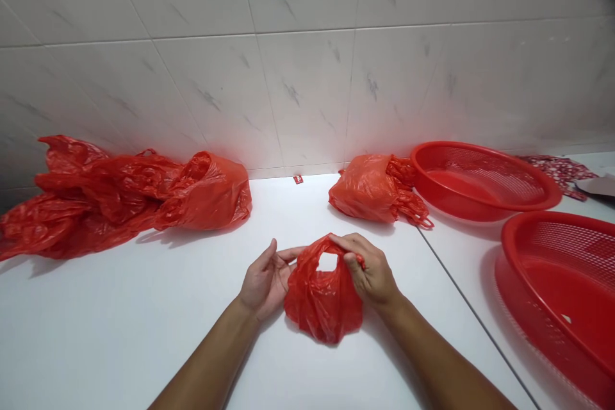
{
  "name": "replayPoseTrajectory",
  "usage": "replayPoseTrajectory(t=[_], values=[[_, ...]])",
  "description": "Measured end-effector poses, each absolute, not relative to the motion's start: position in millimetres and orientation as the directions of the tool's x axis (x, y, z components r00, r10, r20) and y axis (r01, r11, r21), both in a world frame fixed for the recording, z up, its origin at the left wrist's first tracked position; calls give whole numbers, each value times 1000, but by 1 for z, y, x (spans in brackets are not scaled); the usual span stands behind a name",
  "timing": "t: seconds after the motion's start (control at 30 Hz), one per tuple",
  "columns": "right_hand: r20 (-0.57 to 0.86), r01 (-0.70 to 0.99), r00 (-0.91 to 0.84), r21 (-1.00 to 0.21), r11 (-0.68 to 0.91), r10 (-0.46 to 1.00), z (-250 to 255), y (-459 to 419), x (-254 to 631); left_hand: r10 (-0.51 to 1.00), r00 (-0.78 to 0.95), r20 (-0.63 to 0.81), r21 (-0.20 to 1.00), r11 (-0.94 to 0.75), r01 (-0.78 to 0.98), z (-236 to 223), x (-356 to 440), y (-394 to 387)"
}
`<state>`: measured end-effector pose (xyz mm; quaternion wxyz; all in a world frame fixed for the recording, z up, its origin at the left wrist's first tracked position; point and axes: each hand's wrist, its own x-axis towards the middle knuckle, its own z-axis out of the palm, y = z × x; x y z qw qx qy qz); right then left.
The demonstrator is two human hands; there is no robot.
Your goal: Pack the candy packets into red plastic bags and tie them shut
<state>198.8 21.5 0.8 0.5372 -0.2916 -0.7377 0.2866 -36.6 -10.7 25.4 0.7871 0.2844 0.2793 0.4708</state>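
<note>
Just above the white table, a small red plastic bag (324, 307) hangs with its handle loop spread, and white shows through the opening. My right hand (369, 269) grips the upper right of the bag, its thumb and fingers closed on the handle; a bit of red plastic pokes out by the thumb. At the bag's left side is my left hand (266, 282), palm turned toward it and thumb raised. Its fingers are stretched out and touch the bag's edge, with some fingertips hidden behind the plastic.
Large crumpled red bags (206, 192) lie at the left against the tiled wall (307, 90). A bundled red bag (368, 189) sits at the back right. Two red colanders (485, 205) stand on the right. A small red packet (298, 179) lies near the wall. The table (144, 327) has a seam at right.
</note>
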Motion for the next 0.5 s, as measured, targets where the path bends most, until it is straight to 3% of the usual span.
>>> replayPoseTrajectory(t=[0.1,0.2,0.27,0.33,0.5], values=[[631,199,-105,-744,638,768,2,22,202,998,-22,-57,884,40,-466,26,-42,-5],[661,280,2,-720,634,750,4,23,204,920,-348,181,976,-211,-50,26,-49,-2],[643,323,42,-733,598,765,4,25,205,865,-415,281,957,-218,193,27,-56,-1],[590,363,96,-771,524,802,2,31,208,824,-468,318,932,-182,312,26,-65,2],[362,403,321,-888,220,875,-6,54,216,740,-612,279,935,-65,348,19,-83,16]])
